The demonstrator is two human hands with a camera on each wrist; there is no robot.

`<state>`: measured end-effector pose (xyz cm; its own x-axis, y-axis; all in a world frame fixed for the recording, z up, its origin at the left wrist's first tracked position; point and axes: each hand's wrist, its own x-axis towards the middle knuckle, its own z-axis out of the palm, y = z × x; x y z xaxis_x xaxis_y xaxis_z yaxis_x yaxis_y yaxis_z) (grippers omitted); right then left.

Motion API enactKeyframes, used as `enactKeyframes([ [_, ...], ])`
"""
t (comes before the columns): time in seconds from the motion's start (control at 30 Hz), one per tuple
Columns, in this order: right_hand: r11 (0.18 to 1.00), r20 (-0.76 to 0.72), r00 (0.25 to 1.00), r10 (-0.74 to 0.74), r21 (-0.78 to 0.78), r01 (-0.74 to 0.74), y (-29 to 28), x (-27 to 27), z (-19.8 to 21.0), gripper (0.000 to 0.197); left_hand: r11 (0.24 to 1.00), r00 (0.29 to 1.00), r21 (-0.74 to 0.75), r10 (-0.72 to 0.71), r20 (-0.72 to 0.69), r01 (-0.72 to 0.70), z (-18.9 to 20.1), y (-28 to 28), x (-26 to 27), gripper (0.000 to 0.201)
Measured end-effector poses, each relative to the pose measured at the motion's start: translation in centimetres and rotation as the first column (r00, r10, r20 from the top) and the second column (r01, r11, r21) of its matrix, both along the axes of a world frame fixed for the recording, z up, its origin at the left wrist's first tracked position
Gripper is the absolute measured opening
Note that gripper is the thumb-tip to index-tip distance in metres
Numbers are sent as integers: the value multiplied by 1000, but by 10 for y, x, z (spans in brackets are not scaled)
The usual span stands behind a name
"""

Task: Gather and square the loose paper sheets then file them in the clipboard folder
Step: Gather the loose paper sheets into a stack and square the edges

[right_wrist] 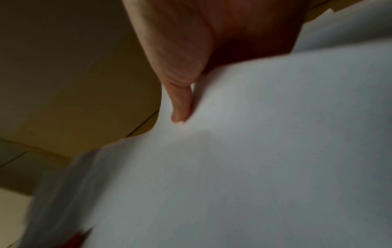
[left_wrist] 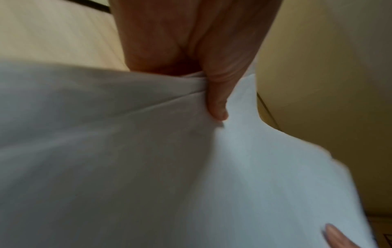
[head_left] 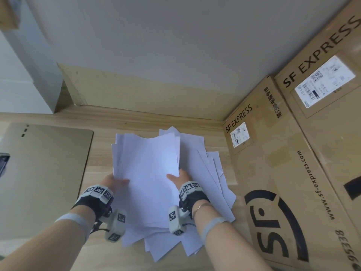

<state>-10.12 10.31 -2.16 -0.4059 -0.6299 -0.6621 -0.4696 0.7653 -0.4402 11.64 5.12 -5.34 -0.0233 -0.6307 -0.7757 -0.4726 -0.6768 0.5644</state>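
Note:
A bundle of white paper sheets (head_left: 148, 169) is lifted off the wooden table, its edges uneven. My left hand (head_left: 115, 181) grips its left edge, thumb on top. My right hand (head_left: 179, 178) grips its right edge, thumb on top. More loose sheets (head_left: 213, 177) lie fanned out on the table beneath and to the right. In the left wrist view my thumb (left_wrist: 216, 104) presses on the paper (left_wrist: 191, 167). The right wrist view shows my thumb (right_wrist: 180, 107) on the sheets (right_wrist: 254, 151). The tan clipboard folder (head_left: 43, 173) lies shut, flat at the left.
Large SF Express cardboard boxes (head_left: 293, 163) stand along the right side, close to the loose sheets. A flat cardboard sheet (head_left: 136, 90) leans against the wall behind. A dark phone-like object (head_left: 4, 163) lies at the far left edge on the folder.

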Motion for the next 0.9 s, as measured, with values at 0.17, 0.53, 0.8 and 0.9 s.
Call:
enactKeyframes([
  [0.17, 991, -284, 953, -104, 53, 124, 25, -69, -4, 67, 999, 999, 9, 51, -18, -51, 2, -1, 7, 38],
  [0.53, 990, -262, 965, -20, 130, 56, 51, -100, -18, 54, 998, 997, -10, 60, 44, -59, -3, -1, 9, 39],
  [0.8, 860, -152, 876, -458, -324, 394, 62, -149, 17, 30, 998, 996, -50, 29, 84, -25, -1, 2, 5, 39],
  [0.9, 801, -48, 855, -517, -380, 463, 57, -150, 20, 30, 998, 995, -48, 32, 89, -28, -5, 4, 5, 31],
])
